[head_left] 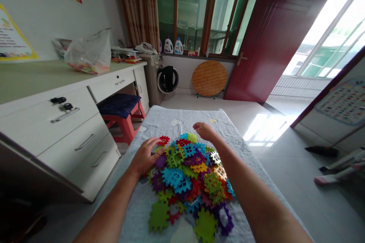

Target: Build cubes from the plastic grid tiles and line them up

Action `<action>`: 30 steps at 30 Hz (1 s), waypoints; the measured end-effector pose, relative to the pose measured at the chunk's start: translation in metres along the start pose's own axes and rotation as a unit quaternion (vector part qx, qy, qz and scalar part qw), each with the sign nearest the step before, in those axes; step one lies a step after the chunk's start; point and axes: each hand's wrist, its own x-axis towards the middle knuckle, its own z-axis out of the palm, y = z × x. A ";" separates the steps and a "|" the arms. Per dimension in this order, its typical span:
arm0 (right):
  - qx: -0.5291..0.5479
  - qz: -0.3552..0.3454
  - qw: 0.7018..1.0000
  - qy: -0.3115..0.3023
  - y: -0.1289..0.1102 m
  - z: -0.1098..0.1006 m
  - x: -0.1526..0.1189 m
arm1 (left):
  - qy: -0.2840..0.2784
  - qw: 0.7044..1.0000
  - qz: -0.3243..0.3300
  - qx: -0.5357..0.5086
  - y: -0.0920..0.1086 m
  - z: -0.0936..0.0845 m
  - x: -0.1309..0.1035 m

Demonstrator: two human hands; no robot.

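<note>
A heap of plastic gear-edged building pieces point(173, 176) in blue, green, purple, red and yellow lies on a light blue cloth point(162, 117). Several have window-like grids in them. My left hand point(146, 156) rests at the heap's left side, thumb apart from the fingers. Its fingertips reach a red piece point(164, 140), and the thumb lies over a purple piece point(160, 161). Beyond the far right of the heap hovers my right hand point(205, 131), seen edge-on and pointing left. Most of its fingers are hidden, and no piece shows in it.
On the left stands a white desk point(116, 69) with a plastic bag point(90, 54) on top and a red stool point(125, 121) beneath. A washing machine point(154, 79), a round wooden tabletop point(209, 78) and a dark red door point(273, 34) stand farther back.
</note>
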 end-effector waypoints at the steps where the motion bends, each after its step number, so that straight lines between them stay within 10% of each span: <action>1: -0.008 -0.011 1.000 -0.015 0.004 0.005 0.000 | 0.001 1.000 0.004 0.007 -0.002 0.002 0.001; 8: -0.096 -0.082 0.988 -0.088 -0.006 0.029 0.003 | -0.087 0.995 0.039 -0.037 0.005 0.004 0.001; 20: -0.094 -0.042 0.981 -0.165 0.004 -0.044 -0.068 | -0.093 0.994 0.036 -0.044 0.018 -0.006 0.000; 30: -0.095 -0.153 0.978 -0.101 -0.046 0.000 -0.059 | -0.050 0.997 0.032 -0.044 0.017 -0.006 0.000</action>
